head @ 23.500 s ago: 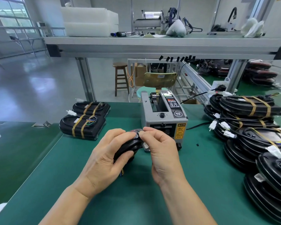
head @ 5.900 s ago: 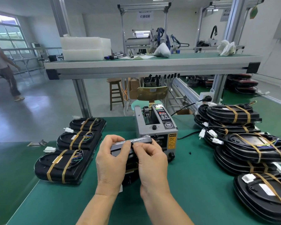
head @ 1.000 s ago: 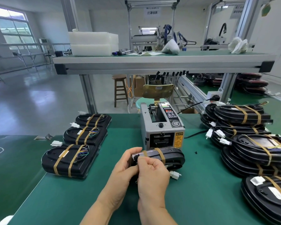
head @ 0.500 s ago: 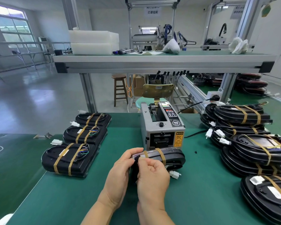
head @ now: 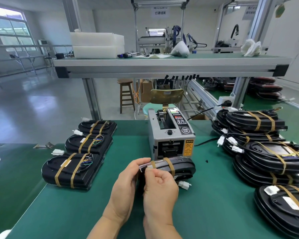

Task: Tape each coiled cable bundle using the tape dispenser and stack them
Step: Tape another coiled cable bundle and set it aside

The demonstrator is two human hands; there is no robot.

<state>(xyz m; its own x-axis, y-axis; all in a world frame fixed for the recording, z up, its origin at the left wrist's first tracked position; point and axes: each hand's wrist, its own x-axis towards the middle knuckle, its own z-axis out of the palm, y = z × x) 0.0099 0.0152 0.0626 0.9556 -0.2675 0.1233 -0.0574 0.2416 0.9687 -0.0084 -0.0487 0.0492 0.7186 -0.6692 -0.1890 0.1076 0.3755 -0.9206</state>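
Now, left hand point(head: 126, 185) wraps the near end of the black cable bundle point(head: 181, 167), right hand point(head: 160, 187) pinches its top edge beside two tan tape bands point(head: 169, 163). Bundle sits just before the tape dispenser point(head: 171, 135) on the green surface point(head: 214, 204); three taped bundles point(head: 72, 169) lined up left.

Left row: two taped bundles 23.5 s back. A third bundle point(head: 71, 169) now lies at the near end; it was already there 5.9 s back.

Held bundle point(head: 181, 167): 5.9 s back it was bare of tape, raised close before the tape dispenser point(head: 171, 135) and hiding its slot. Now it carries two tan tape bands point(head: 169, 163), sits lower with its long end pointing right, and the slot is uncovered. White plug point(head: 184, 185) now shows under it, on the table point(head: 214, 213).

Left grip point(head: 126, 187) and right grip point(head: 160, 187): both moved from the bundle's top edge to pinching its left end.
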